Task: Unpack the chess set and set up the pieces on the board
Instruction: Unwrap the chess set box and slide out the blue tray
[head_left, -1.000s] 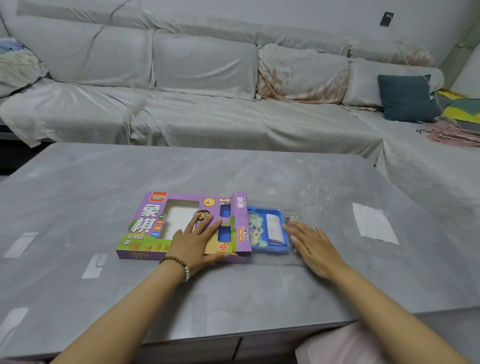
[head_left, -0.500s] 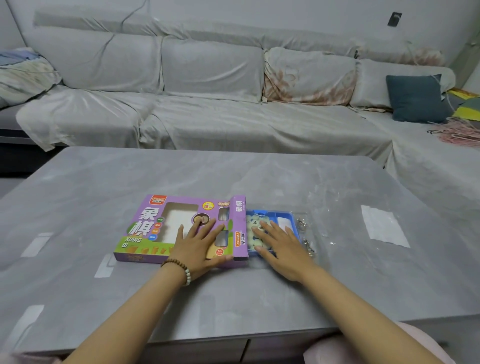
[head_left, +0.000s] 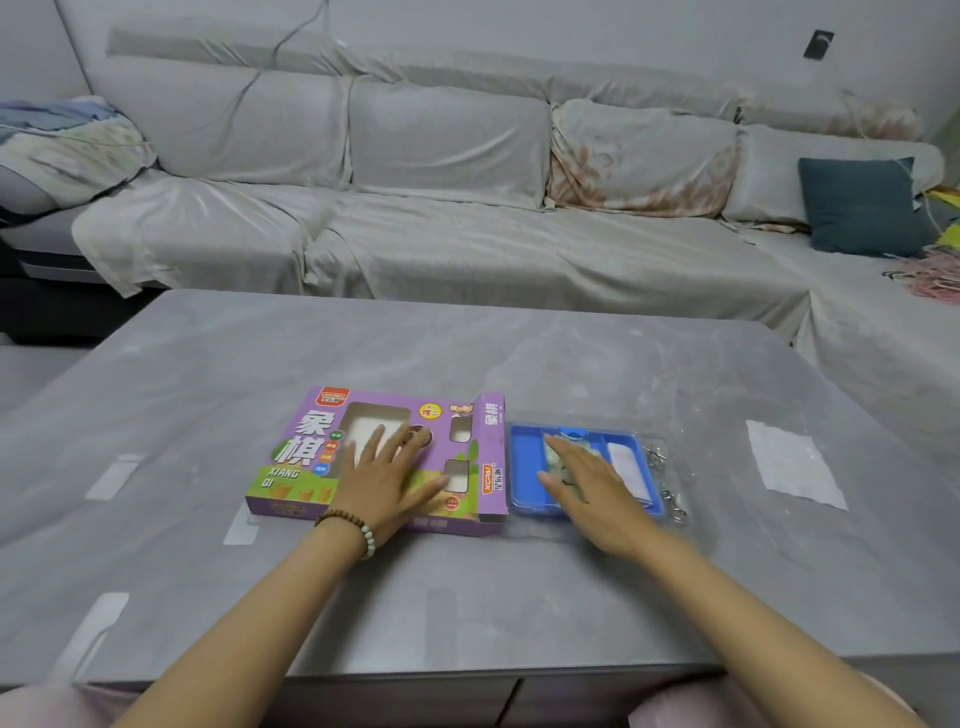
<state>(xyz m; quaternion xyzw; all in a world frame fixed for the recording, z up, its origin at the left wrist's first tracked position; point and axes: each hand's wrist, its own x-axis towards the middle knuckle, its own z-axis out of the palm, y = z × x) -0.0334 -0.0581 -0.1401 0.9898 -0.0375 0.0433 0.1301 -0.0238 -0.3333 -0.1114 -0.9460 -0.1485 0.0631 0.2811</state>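
Nearest to me, both forearms reach out over the near edge of the table (head_left: 467, 613). A bead bracelet (head_left: 349, 525) sits on the left wrist.

The left hand (head_left: 387, 483) lies flat on top of the box (head_left: 306, 452), fingers straight and spread. It presses and does not grip. The box is purple and lies face up a little left of centre, with the flap at its right end open.

The right hand (head_left: 592, 488) is also flat, fingers extended, and rests on the tray (head_left: 524, 467). No finger curls round anything. The tray is blue and lies on the table just beside the box's open end.

Pale pieces (head_left: 555, 457) show under the right fingertips, in the tray's middle compartment. I cannot tell how many. A white packet (head_left: 626, 467) fills the right compartment, and the left one shows bare blue. A clear plastic shell (head_left: 675, 467) edges the tray on its right side, and its detail is blurred.

Further right, well apart from the tray, a white patch (head_left: 795, 462) lies on the table.

Beyond the table stands a sofa (head_left: 467, 234) under a pale cover. A dark cushion (head_left: 857, 208) sits at its right end and folded bedding (head_left: 67, 140) at its left.
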